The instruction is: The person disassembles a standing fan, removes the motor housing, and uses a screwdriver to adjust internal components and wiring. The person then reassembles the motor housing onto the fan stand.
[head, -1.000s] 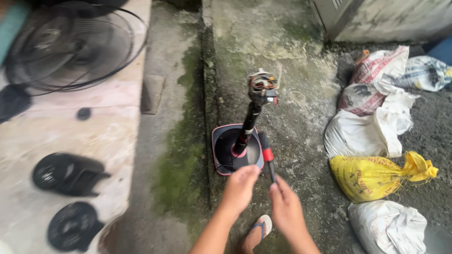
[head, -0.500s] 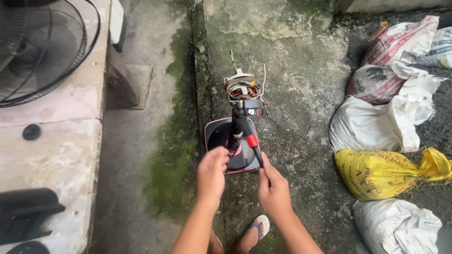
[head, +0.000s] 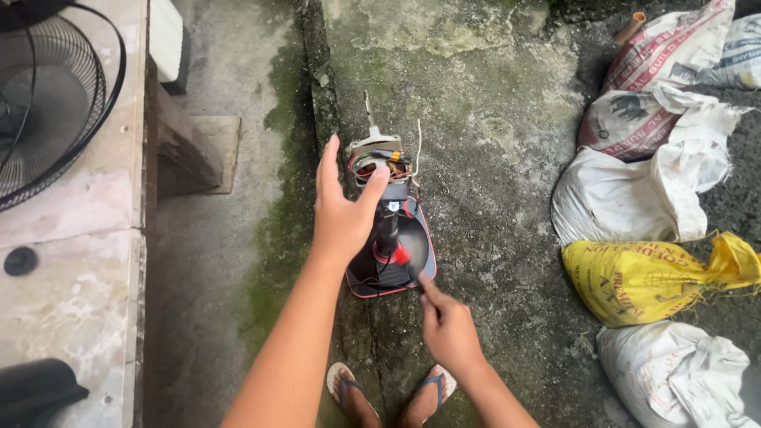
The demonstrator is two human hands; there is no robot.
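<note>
A stand fan stripped of its cage stands on the mossy concrete: a black base with a red rim (head: 361, 285), a black pole, and a bare motor (head: 382, 158) with coloured wires and a shaft on top. My left hand (head: 341, 210) is raised beside the motor, fingers spread upward and thumb resting on the motor's front. My right hand (head: 448, 329) is lower, at the base's near right edge. It holds a screwdriver with a red and black handle (head: 406, 261) that points toward the pole's foot.
A wire fan guard (head: 47, 103), a black cap (head: 20, 260) and a black part (head: 40, 388) lie on the tiled ledge at left. Filled sacks line the right side, one yellow (head: 642, 277) among white ones (head: 634, 198). My sandalled feet (head: 349, 392) stand below the base.
My left hand has risen from low on the pole to the motor on top. My right hand stays low with the screwdriver. The view has shifted closer to the fan.
</note>
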